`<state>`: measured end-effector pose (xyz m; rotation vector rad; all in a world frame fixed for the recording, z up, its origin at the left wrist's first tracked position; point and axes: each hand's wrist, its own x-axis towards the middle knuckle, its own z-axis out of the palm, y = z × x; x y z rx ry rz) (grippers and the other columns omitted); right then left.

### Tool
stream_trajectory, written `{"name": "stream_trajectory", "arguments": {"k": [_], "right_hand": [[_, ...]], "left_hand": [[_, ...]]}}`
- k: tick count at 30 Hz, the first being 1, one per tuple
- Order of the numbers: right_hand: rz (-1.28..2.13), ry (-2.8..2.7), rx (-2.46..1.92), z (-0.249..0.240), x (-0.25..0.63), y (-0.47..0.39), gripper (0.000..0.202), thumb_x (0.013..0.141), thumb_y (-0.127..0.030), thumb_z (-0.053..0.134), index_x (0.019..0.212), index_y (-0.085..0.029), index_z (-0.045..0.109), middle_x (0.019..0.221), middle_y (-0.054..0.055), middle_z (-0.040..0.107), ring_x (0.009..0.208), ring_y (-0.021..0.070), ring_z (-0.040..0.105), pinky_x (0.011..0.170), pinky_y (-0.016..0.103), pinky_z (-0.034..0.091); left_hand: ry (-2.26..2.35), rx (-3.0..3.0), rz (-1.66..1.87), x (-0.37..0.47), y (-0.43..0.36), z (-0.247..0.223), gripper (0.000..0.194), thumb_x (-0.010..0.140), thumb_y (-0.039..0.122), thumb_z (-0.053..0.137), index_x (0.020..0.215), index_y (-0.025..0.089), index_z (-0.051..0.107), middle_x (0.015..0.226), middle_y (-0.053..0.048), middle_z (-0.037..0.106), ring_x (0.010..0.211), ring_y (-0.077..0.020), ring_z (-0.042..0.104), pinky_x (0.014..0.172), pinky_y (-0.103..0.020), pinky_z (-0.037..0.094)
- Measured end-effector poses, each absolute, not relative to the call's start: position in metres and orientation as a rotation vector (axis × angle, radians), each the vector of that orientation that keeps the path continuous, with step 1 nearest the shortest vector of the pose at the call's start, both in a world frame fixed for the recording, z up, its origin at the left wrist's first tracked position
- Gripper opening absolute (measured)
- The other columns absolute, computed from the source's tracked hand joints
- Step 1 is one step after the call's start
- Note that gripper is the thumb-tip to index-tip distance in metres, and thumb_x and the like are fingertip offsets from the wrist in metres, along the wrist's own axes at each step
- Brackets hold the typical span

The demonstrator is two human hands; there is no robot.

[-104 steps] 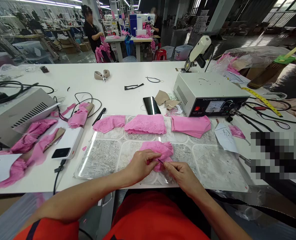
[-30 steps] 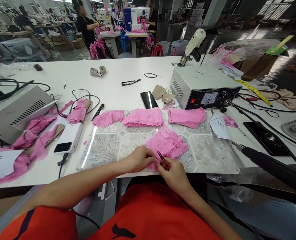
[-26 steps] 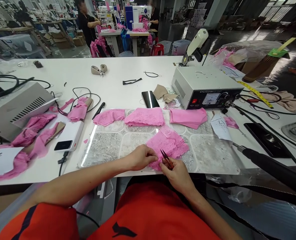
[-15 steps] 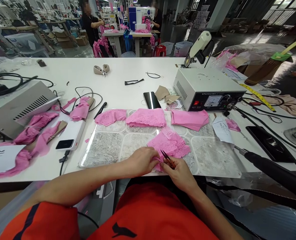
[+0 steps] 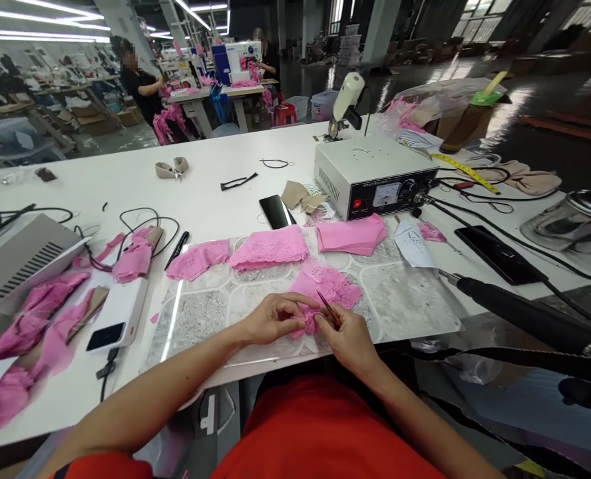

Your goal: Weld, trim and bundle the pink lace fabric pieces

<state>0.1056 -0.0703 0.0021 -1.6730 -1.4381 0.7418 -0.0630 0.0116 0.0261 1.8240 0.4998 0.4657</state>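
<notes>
My left hand is closed, its thumb and fingers pinching a small gathered piece of pink lace fabric near the table's front edge. My right hand grips a pair of thread snips, dark pointed blades up, while its thumb and finger also touch the same pink piece. Just beyond both hands, a fanned stack of pink lace pieces lies on the grey marbled mat. Further back on the mat are a pink lace stack, a plain pink stack and a smaller pink piece.
A grey control box with cables stands at the back right, near a black-handled tool. A phone lies behind the mat. On the left are a white power bank, pink straps and another grey box.
The view has turned and tilted, so the table sits slanted. Both hands stay together at the pink piece; my left fingers have shifted on it. The snips' blades look closer together.
</notes>
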Motion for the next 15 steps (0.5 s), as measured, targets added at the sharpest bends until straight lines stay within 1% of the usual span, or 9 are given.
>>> {"name": "stream_trajectory", "arguments": {"k": [4, 7, 9, 11, 12, 15], "right_hand": [[0.770, -1.352, -1.691, 0.002, 0.104, -0.066, 0.026, 0.077, -0.038, 0.051, 0.060, -0.018, 0.049, 0.052, -0.003, 0.048, 0.050, 0.0110, 0.043, 0.050, 0.024, 0.030], [0.802, -1.295, -1.670, 0.003, 0.103, -0.063, 0.018, 0.075, -0.034, 0.052, 0.066, -0.019, 0.048, 0.056, -0.002, 0.051, 0.052, 0.0118, 0.046, 0.052, 0.024, 0.033], [0.813, -1.266, -1.655, 0.005, 0.105, -0.063, 0.015, 0.074, -0.033, 0.053, 0.071, -0.019, 0.048, 0.057, -0.003, 0.050, 0.052, 0.0120, 0.046, 0.052, 0.024, 0.034], [0.838, -1.241, -1.624, 0.008, 0.109, -0.066, 0.018, 0.076, -0.036, 0.053, 0.079, -0.018, 0.051, 0.060, -0.003, 0.050, 0.054, 0.0126, 0.046, 0.054, 0.025, 0.035], [0.874, -1.237, -1.588, 0.010, 0.112, -0.069, 0.022, 0.078, -0.039, 0.052, 0.082, -0.018, 0.053, 0.062, -0.002, 0.050, 0.056, 0.0130, 0.046, 0.055, 0.026, 0.036], [1.112, -1.223, -1.425, 0.013, 0.120, -0.082, 0.039, 0.089, -0.048, 0.035, 0.085, -0.017, 0.058, 0.061, -0.002, 0.044, 0.057, 0.0127, 0.042, 0.055, 0.026, 0.034]], "left_hand": [[0.483, 1.687, 0.509, -0.060, 0.017, 0.020, 0.025, 0.079, 0.036, 0.067, 0.069, 0.013, 0.066, 0.102, -0.013, 0.067, 0.089, -0.0187, 0.064, 0.080, -0.031, 0.049], [0.493, 1.667, 0.518, -0.058, 0.018, 0.018, 0.023, 0.078, 0.035, 0.068, 0.072, 0.013, 0.068, 0.097, -0.012, 0.067, 0.084, -0.0174, 0.064, 0.076, -0.031, 0.051], [0.501, 1.671, 0.533, -0.057, 0.017, 0.018, 0.022, 0.078, 0.035, 0.068, 0.073, 0.014, 0.068, 0.093, -0.011, 0.067, 0.080, -0.0161, 0.063, 0.074, -0.030, 0.051], [0.507, 1.672, 0.555, -0.057, 0.017, 0.017, 0.021, 0.078, 0.034, 0.069, 0.075, 0.014, 0.069, 0.092, -0.010, 0.066, 0.079, -0.0150, 0.062, 0.072, -0.029, 0.051], [0.514, 1.670, 0.563, -0.057, 0.016, 0.017, 0.020, 0.078, 0.033, 0.069, 0.076, 0.014, 0.069, 0.093, -0.009, 0.065, 0.079, -0.0148, 0.062, 0.072, -0.028, 0.050], [0.538, 1.666, 0.559, -0.058, 0.017, 0.015, 0.019, 0.078, 0.032, 0.069, 0.077, 0.013, 0.071, 0.095, -0.010, 0.065, 0.080, -0.0152, 0.062, 0.072, -0.027, 0.050]]}}
